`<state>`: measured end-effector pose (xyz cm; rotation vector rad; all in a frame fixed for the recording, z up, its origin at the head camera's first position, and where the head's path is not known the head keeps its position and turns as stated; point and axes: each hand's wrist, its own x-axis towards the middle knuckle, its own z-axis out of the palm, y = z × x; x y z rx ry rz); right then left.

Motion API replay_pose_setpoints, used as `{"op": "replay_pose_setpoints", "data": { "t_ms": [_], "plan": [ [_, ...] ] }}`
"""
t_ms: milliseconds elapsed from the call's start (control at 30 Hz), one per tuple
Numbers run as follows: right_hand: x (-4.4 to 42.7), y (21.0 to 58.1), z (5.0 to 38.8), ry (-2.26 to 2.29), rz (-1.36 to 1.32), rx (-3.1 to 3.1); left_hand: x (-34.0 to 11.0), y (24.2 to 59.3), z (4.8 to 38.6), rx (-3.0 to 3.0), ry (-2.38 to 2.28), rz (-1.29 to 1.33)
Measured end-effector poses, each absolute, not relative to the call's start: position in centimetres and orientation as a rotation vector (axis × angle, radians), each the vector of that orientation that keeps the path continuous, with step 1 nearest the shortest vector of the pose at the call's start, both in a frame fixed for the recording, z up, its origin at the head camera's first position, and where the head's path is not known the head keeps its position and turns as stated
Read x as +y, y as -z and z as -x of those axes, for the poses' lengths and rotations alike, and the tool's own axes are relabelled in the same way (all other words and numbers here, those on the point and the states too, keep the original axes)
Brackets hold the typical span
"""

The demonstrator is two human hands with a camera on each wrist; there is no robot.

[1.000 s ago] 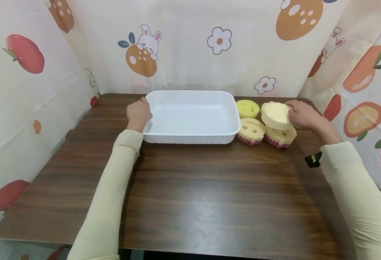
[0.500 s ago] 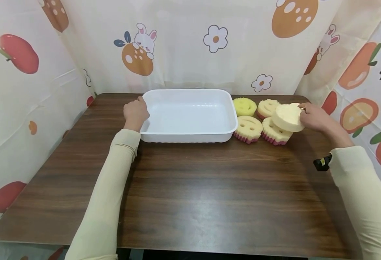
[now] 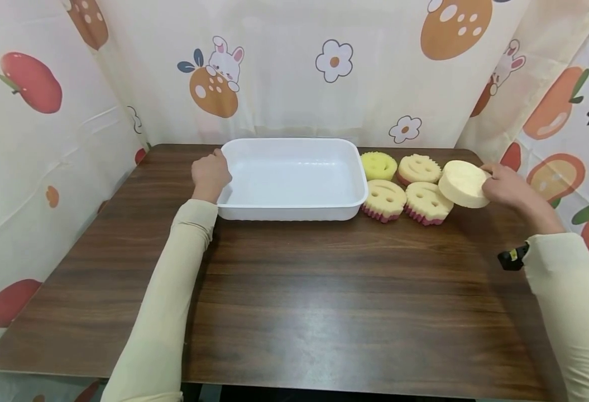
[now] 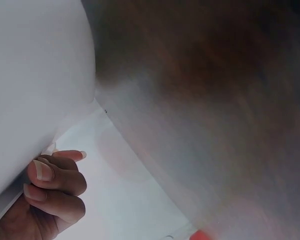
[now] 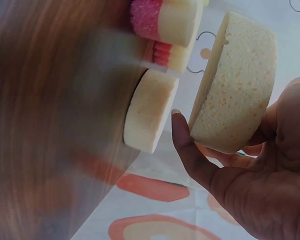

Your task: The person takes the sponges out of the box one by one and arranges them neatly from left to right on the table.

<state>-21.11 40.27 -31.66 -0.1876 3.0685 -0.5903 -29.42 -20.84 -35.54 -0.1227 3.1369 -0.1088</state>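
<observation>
My left hand (image 3: 211,176) grips the left rim of a white rectangular tray (image 3: 294,214); the left wrist view shows its fingers (image 4: 60,182) curled against the white wall. At the far right, my right hand (image 3: 507,185) holds a round cream sponge (image 3: 462,185) by its right side, raised above the table. In the right wrist view the held sponge (image 5: 237,85) is thick and pitted. Below it another plain pale sponge (image 5: 152,111) lies on the table, largely hidden in the head view. Two cream face sponges with pink undersides, front left (image 3: 384,199) and front right (image 3: 427,202), lie nearby.
Behind them sit a yellow smiley sponge (image 3: 378,166), close to the tray's right side, and a cream smiley sponge (image 3: 418,168). A brown wooden table (image 3: 324,296) carries everything. Printed curtains (image 3: 284,72) hang along the back and both sides.
My right hand has moved to the right with the cream sponge, uncovering the smiley sponges beneath it. My left hand keeps its grip on the tray.
</observation>
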Motion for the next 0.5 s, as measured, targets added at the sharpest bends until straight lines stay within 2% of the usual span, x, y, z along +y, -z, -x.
{"op": "replay_pose_setpoints", "data": {
  "t_ms": [500],
  "plan": [
    [41.8,32.2,20.0,0.660,0.087,3.041,-20.7,35.5,29.2,3.144,0.113,0.128]
  ]
}}
